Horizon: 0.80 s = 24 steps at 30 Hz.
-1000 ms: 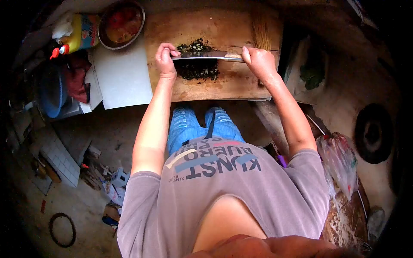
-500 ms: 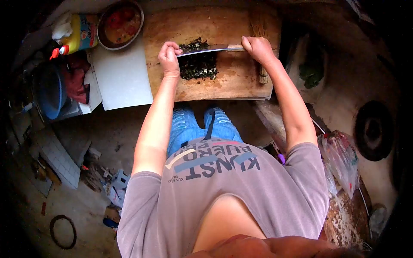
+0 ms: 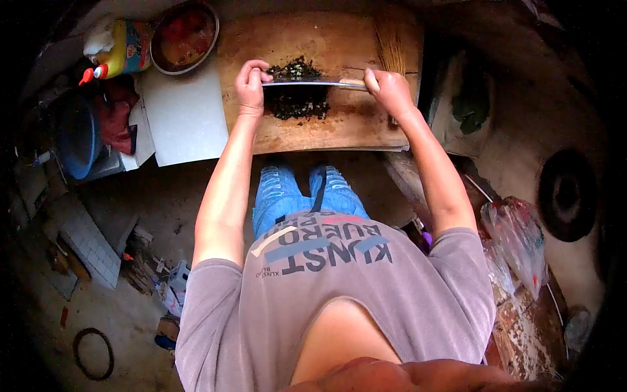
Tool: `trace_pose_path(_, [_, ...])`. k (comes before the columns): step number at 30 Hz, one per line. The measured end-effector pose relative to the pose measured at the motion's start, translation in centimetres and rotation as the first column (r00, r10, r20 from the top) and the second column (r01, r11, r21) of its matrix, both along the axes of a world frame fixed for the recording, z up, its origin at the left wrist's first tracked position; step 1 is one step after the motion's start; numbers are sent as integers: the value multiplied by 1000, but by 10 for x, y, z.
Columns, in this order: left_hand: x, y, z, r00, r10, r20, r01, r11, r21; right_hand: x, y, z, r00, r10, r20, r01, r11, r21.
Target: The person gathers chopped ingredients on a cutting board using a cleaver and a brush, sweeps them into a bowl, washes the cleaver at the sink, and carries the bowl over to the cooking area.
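Observation:
A broad knife (image 3: 307, 83) spans the space between my two hands, its edge seen as a thin bright line over chopped dark greens (image 3: 297, 104). My right hand (image 3: 392, 93) is closed around its wooden handle. At the other end, my left hand (image 3: 250, 88) pinches the blade near its tip with bent fingers. The greens, mixed with pale bits, lie on a wooden board (image 3: 346, 39), on both sides of the blade. The blade hides part of them, and I cannot tell whether it touches the board.
A straw brush (image 3: 390, 47) lies on the board's right side. To the left are a white panel (image 3: 183, 117), a basin with reddish contents (image 3: 185, 39), a yellow bottle (image 3: 117, 49) and a blue tub (image 3: 77, 137). Plastic bags (image 3: 519, 238) sit at lower right.
My right hand has come down toward my body with the handle, so the knife lies more level across the view. My left hand has shifted slightly left.

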<state>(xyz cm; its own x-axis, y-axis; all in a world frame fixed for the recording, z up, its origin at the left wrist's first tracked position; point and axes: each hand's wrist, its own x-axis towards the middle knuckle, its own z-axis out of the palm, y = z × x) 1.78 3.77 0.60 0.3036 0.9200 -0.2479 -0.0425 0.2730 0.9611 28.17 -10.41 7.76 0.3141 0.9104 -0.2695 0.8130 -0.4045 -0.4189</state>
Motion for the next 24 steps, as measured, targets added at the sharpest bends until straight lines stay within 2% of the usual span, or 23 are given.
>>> trace_pose_path(5, [-18, -23, 35, 994, 57, 93, -55, 998, -24, -21, -21, 39, 994, -24, -105, 20, 999, -35])
trace_pose_path(8, [-30, -45, 44, 986, 109, 128, -96, 990, -106, -38, -31, 65, 999, 12, -30, -14, 996, -90])
trace_pose_path(9, [-34, -52, 43, 966, 116, 229, -89, 988, -127, -43, -37, 63, 1000, 3, -13, -4, 997, -79])
trace_pose_path(11, [-35, -61, 38, 953, 164, 256, -114, 973, -198, -48, -46, 54, 997, 44, 66, -38, 995, -87])
trace_pose_path(13, [-35, -68, 21, 981, 165, 97, -139, 964, -229, -49, -52, 41, 996, 36, 77, -28, 995, -101])
trace_pose_path(14, [-33, -72, 13, 981, 191, 36, -181, 967, -176, -50, -55, 32, 996, 26, 88, -16, 993, -113])
trace_pose_path(15, [-30, -74, 7, 981, 191, 35, -182, 967, -179, -47, -59, 17, 996, 27, 87, -17, 993, -116])
trace_pose_path(17, [-22, -80, 1, 977, 213, 3, -212, 975, -72, -34, -70, -15, 999, -36, -26, 37, 999, 38])
trace_pose_path(19, [-20, -83, 5, 983, 181, -24, -181, 983, -19, -28, -72, -25, 999, 0, -44, 3, 998, 56])
trace_pose_path(22, [-29, -80, 2, 979, 205, 24, -201, 973, -113, -35, -66, -3, 999, 20, -30, -18, 998, 61])
trace_pose_path(24, [-35, -73, 2, 981, 187, 53, -179, 974, -136, -46, -60, 23, 1000, 12, 2, -12, 996, -83])
